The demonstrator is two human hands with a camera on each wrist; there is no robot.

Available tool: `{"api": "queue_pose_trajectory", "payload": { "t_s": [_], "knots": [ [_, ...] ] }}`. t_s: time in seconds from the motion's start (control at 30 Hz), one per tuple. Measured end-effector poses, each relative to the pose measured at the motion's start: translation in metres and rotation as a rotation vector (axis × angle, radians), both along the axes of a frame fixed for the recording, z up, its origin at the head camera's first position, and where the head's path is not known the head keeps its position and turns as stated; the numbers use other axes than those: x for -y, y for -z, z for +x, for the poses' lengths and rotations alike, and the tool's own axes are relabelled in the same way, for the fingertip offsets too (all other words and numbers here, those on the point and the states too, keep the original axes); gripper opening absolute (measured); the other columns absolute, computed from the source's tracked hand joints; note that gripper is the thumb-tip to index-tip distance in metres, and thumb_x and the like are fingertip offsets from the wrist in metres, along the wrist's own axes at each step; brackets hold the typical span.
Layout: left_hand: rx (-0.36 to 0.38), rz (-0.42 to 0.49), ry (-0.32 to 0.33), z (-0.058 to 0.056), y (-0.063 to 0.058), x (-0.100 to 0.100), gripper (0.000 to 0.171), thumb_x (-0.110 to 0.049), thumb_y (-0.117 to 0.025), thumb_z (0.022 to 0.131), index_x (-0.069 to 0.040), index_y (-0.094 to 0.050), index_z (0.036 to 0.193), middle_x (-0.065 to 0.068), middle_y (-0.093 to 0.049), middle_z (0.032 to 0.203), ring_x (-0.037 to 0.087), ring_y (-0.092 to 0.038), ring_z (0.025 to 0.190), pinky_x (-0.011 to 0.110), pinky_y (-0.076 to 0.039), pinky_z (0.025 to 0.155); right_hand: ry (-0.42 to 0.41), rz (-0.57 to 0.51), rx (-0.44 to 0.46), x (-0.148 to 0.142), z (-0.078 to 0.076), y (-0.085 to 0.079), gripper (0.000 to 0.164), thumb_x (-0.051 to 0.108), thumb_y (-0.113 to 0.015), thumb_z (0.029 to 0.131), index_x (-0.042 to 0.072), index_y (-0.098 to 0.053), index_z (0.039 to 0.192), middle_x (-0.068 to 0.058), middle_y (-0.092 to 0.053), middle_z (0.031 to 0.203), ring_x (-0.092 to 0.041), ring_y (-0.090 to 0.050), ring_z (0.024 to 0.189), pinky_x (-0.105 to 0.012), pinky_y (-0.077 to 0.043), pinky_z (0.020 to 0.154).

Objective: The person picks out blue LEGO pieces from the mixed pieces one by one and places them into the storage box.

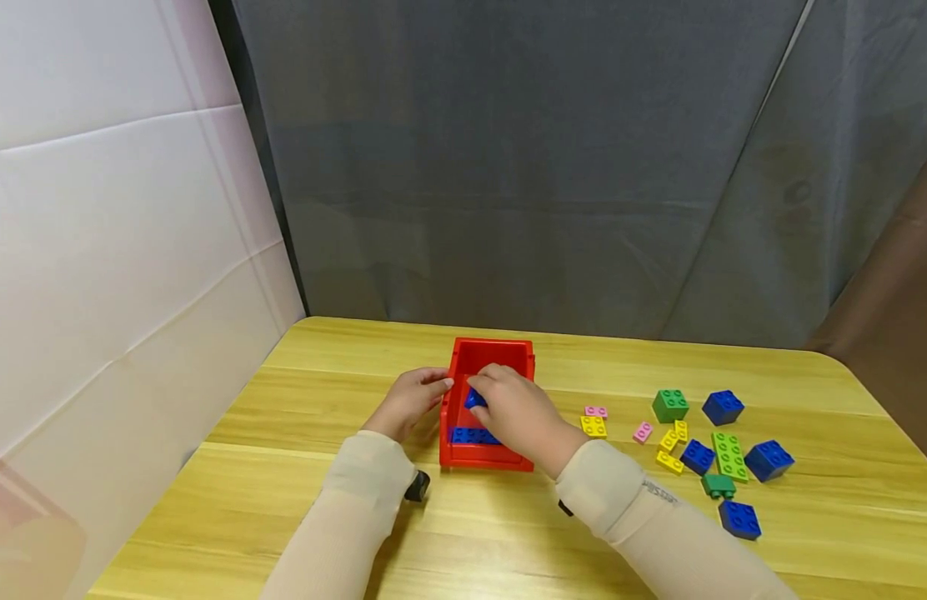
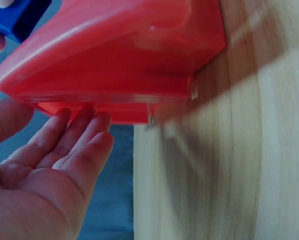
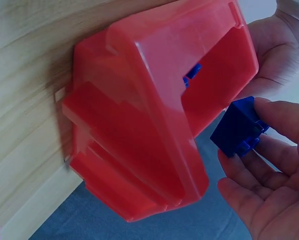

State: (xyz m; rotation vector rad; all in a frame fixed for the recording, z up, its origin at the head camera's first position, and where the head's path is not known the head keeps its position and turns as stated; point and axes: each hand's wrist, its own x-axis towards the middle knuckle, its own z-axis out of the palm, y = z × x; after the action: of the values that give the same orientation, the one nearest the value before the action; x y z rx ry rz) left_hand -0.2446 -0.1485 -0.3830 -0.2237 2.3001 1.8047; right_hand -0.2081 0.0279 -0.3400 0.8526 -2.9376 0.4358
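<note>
A red plastic bin (image 1: pixel 488 458) stands on the wooden table in front of me. Between thumb and fingers, my right hand (image 1: pixel 518 414) pinches a blue toy brick (image 3: pixel 238 129) over the bin's opening; its studs face the palm in the right wrist view. Inside the bin, blue studded bricks (image 1: pixel 473 436) lie along the near end, partly covered by the right hand. My left hand (image 1: pixel 409 403) is at the bin's left side, fingers extended under the side rim and the thumb by its edge. The left wrist view shows this palm (image 2: pixel 39 195) with nothing held in it.
Right of the bin lie several loose bricks: a green one (image 1: pixel 669 406), blue ones (image 1: pixel 769 461), a lime one (image 1: pixel 729 457), yellow ones (image 1: pixel 593 427) and small pink ones (image 1: pixel 643 432). A grey cloth (image 1: pixel 493 183) hangs behind the table, a white one (image 1: pixel 118 233) at the left.
</note>
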Motion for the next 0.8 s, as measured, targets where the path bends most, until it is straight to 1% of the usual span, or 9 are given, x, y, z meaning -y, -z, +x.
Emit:
{"api": "queue_pose_trajectory", "payload": {
  "t_s": [0.13, 0.3, 0.47, 0.63, 0.8],
  "knots": [
    [-0.002, 0.000, -0.003, 0.000, -0.001, 0.000, 0.036, -0.013, -0.054, 0.098, -0.001, -0.055, 0.132, 0.018, -0.056, 0.132, 0.033, -0.053, 0.120, 0.045, -0.042, 0.105, 0.007, 0.009, 0.008, 0.003, -0.003, 0.001, 0.051, 0.026, -0.073, 0.087, 0.010, -0.058, 0.134, -0.007, -0.058, 0.129, -0.023, -0.054, 0.120, -0.038, -0.049, 0.098],
    [-0.012, -0.001, -0.001, 0.001, -0.001, 0.000, 0.036, -0.012, -0.054, 0.098, 0.000, -0.055, 0.132, 0.018, -0.056, 0.133, 0.033, -0.053, 0.120, 0.045, -0.043, 0.104, -0.004, 0.026, 0.001, 0.007, -0.007, 0.001, 0.051, 0.025, -0.073, 0.087, 0.009, -0.058, 0.134, -0.008, -0.058, 0.130, -0.025, -0.053, 0.122, -0.038, -0.047, 0.100],
    [0.002, 0.001, 0.000, 0.000, -0.001, 0.000, 0.036, -0.013, -0.054, 0.098, -0.002, -0.055, 0.133, 0.018, -0.055, 0.134, 0.033, -0.052, 0.121, 0.044, -0.043, 0.105, -0.011, 0.051, 0.020, 0.011, -0.010, 0.003, 0.051, 0.024, -0.072, 0.088, 0.009, -0.057, 0.134, -0.009, -0.058, 0.130, -0.025, -0.052, 0.124, -0.037, -0.047, 0.101],
    [0.004, -0.009, 0.006, -0.001, 0.001, 0.000, 0.036, -0.013, -0.054, 0.099, -0.002, -0.055, 0.133, 0.018, -0.054, 0.135, 0.034, -0.051, 0.122, 0.045, -0.042, 0.105, -0.016, 0.080, 0.048, 0.014, -0.012, 0.006, 0.051, 0.023, -0.073, 0.087, 0.009, -0.057, 0.134, -0.008, -0.059, 0.127, -0.024, -0.054, 0.121, -0.037, -0.049, 0.099],
    [-0.018, -0.025, 0.011, 0.000, 0.001, 0.000, 0.036, -0.012, -0.054, 0.098, 0.000, -0.055, 0.133, 0.019, -0.054, 0.135, 0.035, -0.051, 0.123, 0.046, -0.042, 0.105, -0.056, 0.123, 0.015, 0.017, -0.013, 0.010, 0.046, 0.022, -0.072, 0.088, 0.008, -0.061, 0.130, -0.009, -0.061, 0.120, -0.024, -0.057, 0.115, -0.036, -0.051, 0.096]
  ]
}}
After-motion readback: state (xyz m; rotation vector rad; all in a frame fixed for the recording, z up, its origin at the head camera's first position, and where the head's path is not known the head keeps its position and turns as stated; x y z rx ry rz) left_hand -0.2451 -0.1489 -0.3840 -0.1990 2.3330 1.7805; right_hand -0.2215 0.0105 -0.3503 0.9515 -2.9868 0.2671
